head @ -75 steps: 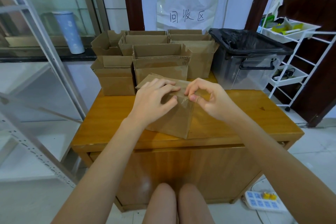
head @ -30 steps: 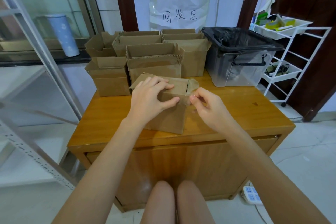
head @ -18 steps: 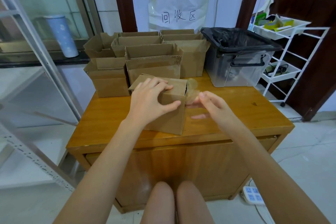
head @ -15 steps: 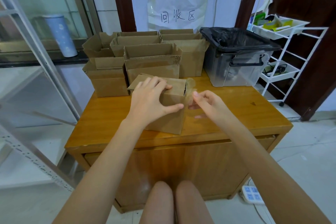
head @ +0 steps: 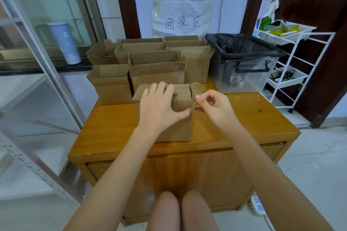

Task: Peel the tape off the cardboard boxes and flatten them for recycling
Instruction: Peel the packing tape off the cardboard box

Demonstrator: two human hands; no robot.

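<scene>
Wooden table (head: pixel 244 118) is carrying the cardboard box (head: pixel 180 118) near its front edge, left hand (head: pixel 159 107) clamping the box top, right hand (head: pixel 216 107) pinching clear tape (head: pixel 197 90) now peeling off the box's right corner, nearly free.

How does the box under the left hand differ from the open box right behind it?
The front box has its top flaps folded down; the back box has flaps standing open. The left hand grips the front box while the right hand pulls clear tape off it; nothing touches the back box. Both are plain brown cardboard, unflattened, on the wooden table.
</scene>
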